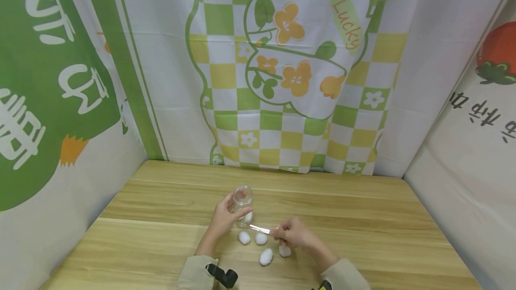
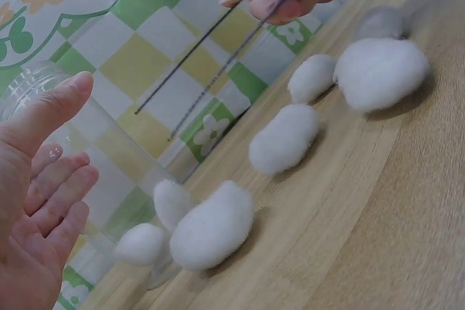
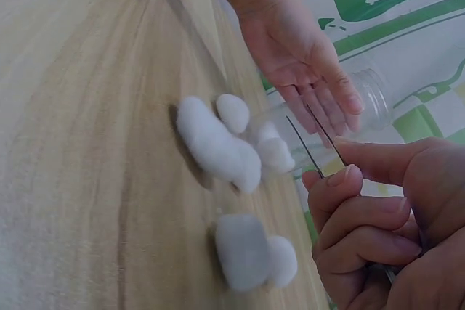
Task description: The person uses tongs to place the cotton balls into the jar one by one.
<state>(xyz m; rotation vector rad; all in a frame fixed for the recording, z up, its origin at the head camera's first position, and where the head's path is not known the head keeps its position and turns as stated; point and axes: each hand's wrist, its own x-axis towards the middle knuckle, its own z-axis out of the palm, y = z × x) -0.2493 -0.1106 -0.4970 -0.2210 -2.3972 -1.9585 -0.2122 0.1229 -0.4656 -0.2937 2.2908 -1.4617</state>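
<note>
My left hand (image 1: pixel 224 217) holds a clear glass jar (image 1: pixel 243 196) upright on the table, thumb on the near side and fingers behind it. The jar has no lid on its mouth. White cotton balls (image 2: pixel 171 205) lie at the jar's bottom. My right hand (image 1: pixel 297 235) pinches metal tweezers (image 1: pixel 260 229), which point left toward the jar. In the left wrist view the tweezers (image 2: pixel 238 56) have their tips apart with nothing between them. Several loose cotton balls (image 1: pixel 266 257) lie on the table in front of the jar and below the right hand.
The wooden table (image 1: pixel 342 205) runs back to a patterned green, yellow and white cloth (image 1: pixel 290 138). Printed cloth walls stand at the left (image 1: pixel 133 115) and right (image 1: pixel 455 182). Black straps with devices (image 1: pixel 223 275) sit on the sleeves.
</note>
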